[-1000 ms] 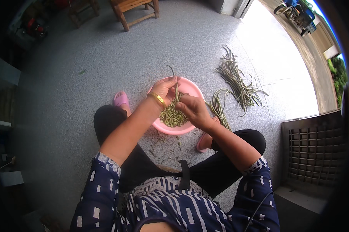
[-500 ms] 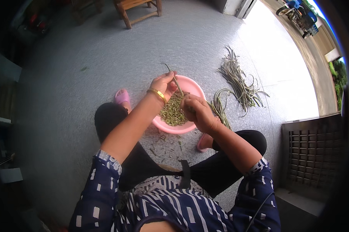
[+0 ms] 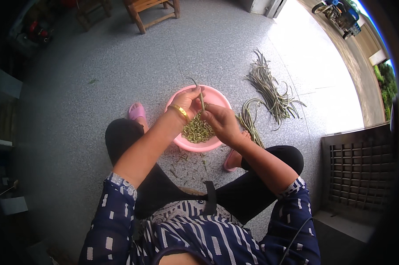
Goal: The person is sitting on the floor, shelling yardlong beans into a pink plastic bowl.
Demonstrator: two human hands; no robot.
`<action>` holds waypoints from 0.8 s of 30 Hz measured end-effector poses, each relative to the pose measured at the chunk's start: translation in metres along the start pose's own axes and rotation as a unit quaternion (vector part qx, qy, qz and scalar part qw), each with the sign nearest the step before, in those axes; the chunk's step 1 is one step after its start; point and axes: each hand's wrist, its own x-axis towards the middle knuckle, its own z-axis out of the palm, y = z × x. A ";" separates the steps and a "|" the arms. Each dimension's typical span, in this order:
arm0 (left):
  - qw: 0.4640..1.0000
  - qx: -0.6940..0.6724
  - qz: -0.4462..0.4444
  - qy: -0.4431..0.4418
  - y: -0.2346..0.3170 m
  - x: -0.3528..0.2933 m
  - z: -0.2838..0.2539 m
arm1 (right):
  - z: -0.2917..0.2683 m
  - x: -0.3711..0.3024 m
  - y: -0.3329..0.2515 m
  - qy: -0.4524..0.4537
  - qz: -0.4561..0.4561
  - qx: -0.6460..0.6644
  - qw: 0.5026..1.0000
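Observation:
Above a pink basin both of my hands are closed on one long green bean. My left hand, with a gold bracelet at the wrist, pinches it near the top, and a thin curled end sticks out past the fingers. Lower on the same bean, my right hand grips it between thumb and fingers. Short cut bean pieces cover the bottom of the basin. To the right lie a small bunch of long beans and a larger pile of long beans on the floor.
My feet in pink slippers stand either side of the basin. Bean scraps litter the grey floor before me. A wooden stool stands at the far side, a dark lattice panel at right. Outside is a blue three-wheeler.
My right hand has turned from a fist to a thumb-and-finger grip and come up closer to my left hand. The bean now stands more upright. The view has shifted slightly.

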 end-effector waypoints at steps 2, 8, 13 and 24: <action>1.000 -0.006 -0.016 -0.008 -0.001 -0.001 -0.001 | -0.001 0.000 -0.005 0.005 -0.116 -0.132 0.984; 0.994 -0.066 -0.031 0.076 0.005 0.015 -0.014 | 0.009 -0.011 -0.019 -0.003 0.053 0.177 0.983; 0.999 -0.022 0.017 0.017 0.007 0.005 -0.009 | 0.004 -0.005 0.012 0.026 0.153 0.250 0.956; 0.997 0.040 0.054 -0.047 -0.002 0.001 -0.003 | 0.001 -0.002 0.003 -0.021 0.280 0.338 0.898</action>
